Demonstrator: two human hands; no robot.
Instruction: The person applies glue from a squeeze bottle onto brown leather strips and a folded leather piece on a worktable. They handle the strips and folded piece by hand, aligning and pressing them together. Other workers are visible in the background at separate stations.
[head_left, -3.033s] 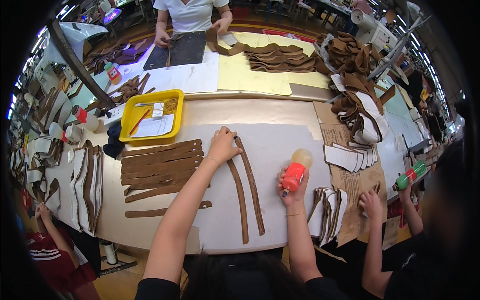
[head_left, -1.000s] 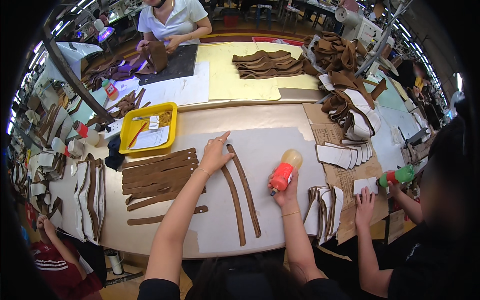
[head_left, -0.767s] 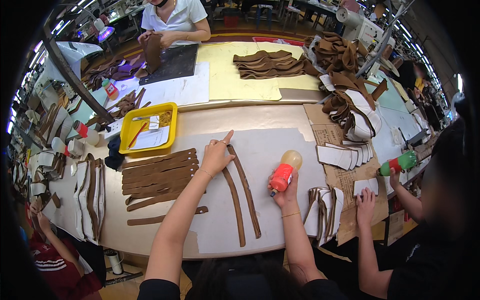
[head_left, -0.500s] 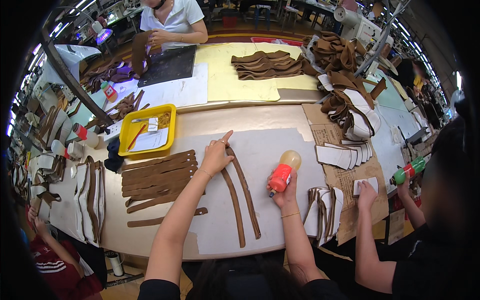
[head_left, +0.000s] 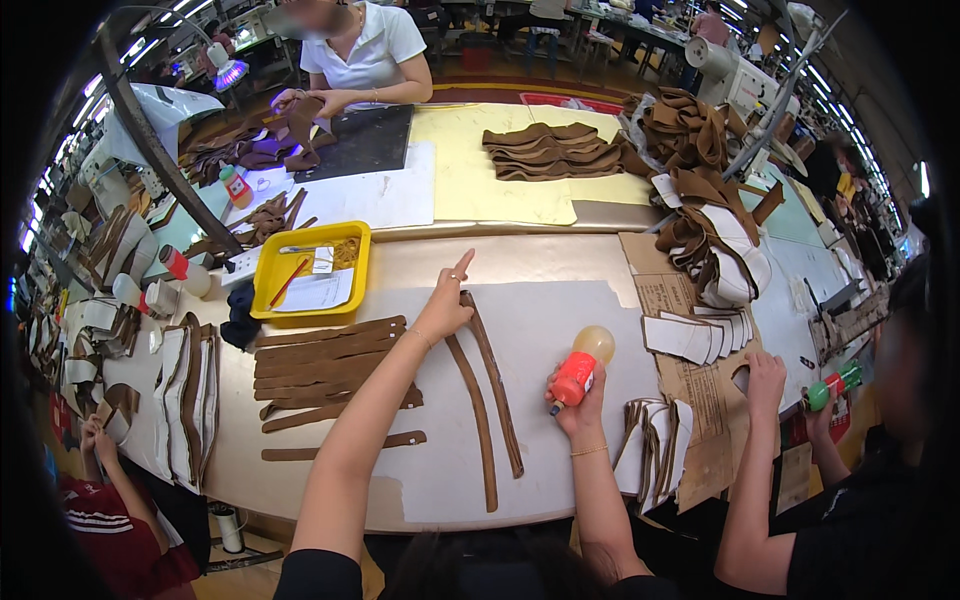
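My left hand (head_left: 443,309) is at the far ends of two long brown strips, the right strip (head_left: 494,385) and the left strip (head_left: 472,420). Its index finger points out past them, while the thumb rests at the right strip's end; the other fingers are partly hidden. In my right hand (head_left: 580,408) is a squeeze bottle (head_left: 577,376) with a red band and yellowish contents. The bottle tilts, its dark nozzle low and to the left, above the white sheet (head_left: 540,470) and apart from the strips. More brown strips (head_left: 330,365) lie side by side to the left.
A yellow tray (head_left: 363,272) holds papers and a red pen. White-and-brown pieces (head_left: 655,450) lie on cardboard at right, others (head_left: 185,400) at left. A co-worker's hand (head_left: 766,380) is close on the right; another person (head_left: 375,55) handles brown cloth across the table.
The whole view has shifted slightly downward and right. My hands keep nearly the same places over the table. The co-worker at right has moved a hand off the white piece.
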